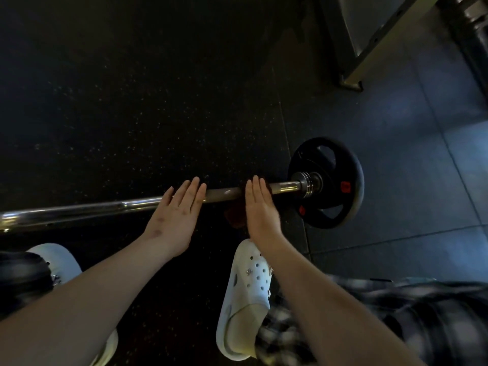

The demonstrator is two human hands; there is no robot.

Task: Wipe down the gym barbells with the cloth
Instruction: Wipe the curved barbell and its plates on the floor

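Dark speckled rubber floor [132, 101] fills most of the view, meeting grey tiles [409, 128] on the right, where the foot of a metal frame [369, 54] stands at the top; the barbell [92, 208] lies across the floor from the left edge to a black weight plate [330, 207] with red marks at its right end, a ringed steel collar [307, 184] just inside the plate; the bar is shiny chrome on the left and duller and browner towards the plate; the cloth [235, 217], dark reddish-brown, is draped over the bar near the collar, part of it hanging below the bar; the right hand [260, 210] lies on the cloth with fingers straight and together, grasping nothing; the left hand [174, 220] is released and flat, its straight fingers crossing the bar just beside the cloth; two white clogs [250, 294] and plaid trousers [396, 313] show below the arms.
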